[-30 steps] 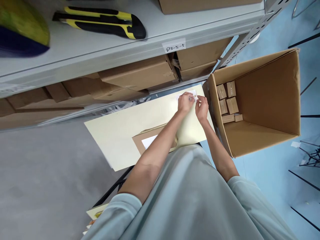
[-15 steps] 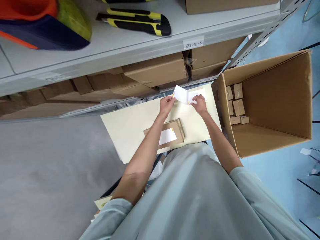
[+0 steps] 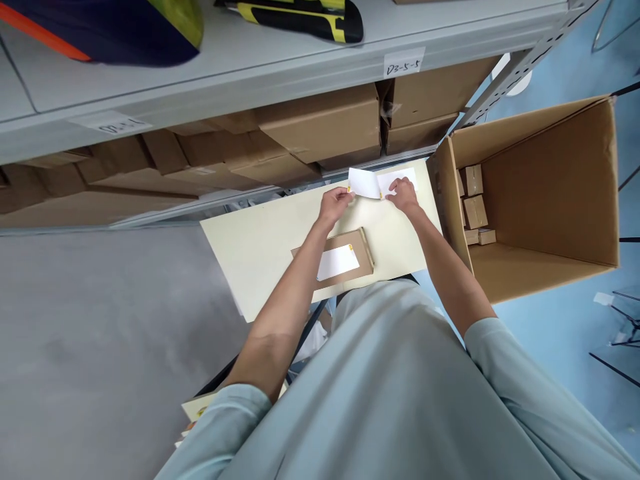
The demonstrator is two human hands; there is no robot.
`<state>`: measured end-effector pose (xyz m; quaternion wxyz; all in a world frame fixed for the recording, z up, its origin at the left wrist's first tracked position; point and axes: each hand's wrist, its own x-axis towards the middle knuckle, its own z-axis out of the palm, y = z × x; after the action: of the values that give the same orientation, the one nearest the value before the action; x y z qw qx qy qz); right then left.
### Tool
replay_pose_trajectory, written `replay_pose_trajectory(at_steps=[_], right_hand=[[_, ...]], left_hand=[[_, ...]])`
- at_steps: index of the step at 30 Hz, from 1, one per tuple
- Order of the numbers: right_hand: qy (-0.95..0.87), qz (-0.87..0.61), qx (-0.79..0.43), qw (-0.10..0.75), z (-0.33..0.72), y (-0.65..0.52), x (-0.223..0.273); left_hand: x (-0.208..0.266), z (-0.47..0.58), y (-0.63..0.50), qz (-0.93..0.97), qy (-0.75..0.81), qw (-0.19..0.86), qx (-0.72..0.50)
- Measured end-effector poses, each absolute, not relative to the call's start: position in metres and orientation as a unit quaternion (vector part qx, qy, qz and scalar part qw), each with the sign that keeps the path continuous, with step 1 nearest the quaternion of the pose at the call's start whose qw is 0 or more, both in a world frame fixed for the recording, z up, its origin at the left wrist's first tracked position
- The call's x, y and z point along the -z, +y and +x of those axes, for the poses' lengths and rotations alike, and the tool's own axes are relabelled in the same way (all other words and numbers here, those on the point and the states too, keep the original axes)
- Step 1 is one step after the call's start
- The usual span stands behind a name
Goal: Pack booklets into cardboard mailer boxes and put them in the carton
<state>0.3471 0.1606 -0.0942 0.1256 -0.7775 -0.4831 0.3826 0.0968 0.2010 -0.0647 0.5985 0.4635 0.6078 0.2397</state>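
A strip of white labels (image 3: 364,183) with small yellow corner marks lies over the right part of the cream board (image 3: 270,247). Its left section is raised and curved, the right section lies flatter. My left hand (image 3: 336,203) pinches the raised section at its lower left corner. Close to the fold between the two sections, my right hand (image 3: 403,195) has its fingers curled and closed on the strip's lower edge. Nearer my body, a flat brown carton (image 3: 367,260) bears a white label (image 3: 339,263) with a yellow corner; my left forearm covers its left end.
A large open cardboard box (image 3: 550,260) on the right holds several small cartons (image 3: 475,211). Ahead, a grey shelf (image 3: 300,80) carries a yellow-black utility knife (image 3: 310,20) and a dark blue object (image 3: 135,40). Brown boxes (image 3: 325,120) fill the level below.
The raised label section has tipped lower and flatter, and both hands have shifted slightly to the right. The whole view has moved a little, with the shelf higher in the picture.
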Motion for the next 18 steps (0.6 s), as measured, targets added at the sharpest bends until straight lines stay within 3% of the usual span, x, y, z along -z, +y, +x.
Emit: replay_pose_trajectory(at_steps=[5, 8, 12, 18], right_hand=[[-0.484, -0.781, -0.375, 0.124, 0.348, 0.162, 0.097], [-0.477, -0.784, -0.381, 0.115, 0.350, 0.164, 0.098], [-0.471, -0.787, -0.382, 0.110, 0.350, 0.169, 0.099], [-0.471, -0.792, -0.384, 0.058, 0.347, 0.170, 0.089]], left_hand=[[0.064, 0.116, 0.196, 0.487, 0.579, 0.611, -0.235], [0.062, 0.109, 0.199, 0.470, 0.630, 0.558, -0.267], [0.051, 0.067, 0.205, 0.417, 0.710, 0.484, -0.296], [0.014, 0.006, 0.174, 0.400, 0.699, 0.501, -0.316]])
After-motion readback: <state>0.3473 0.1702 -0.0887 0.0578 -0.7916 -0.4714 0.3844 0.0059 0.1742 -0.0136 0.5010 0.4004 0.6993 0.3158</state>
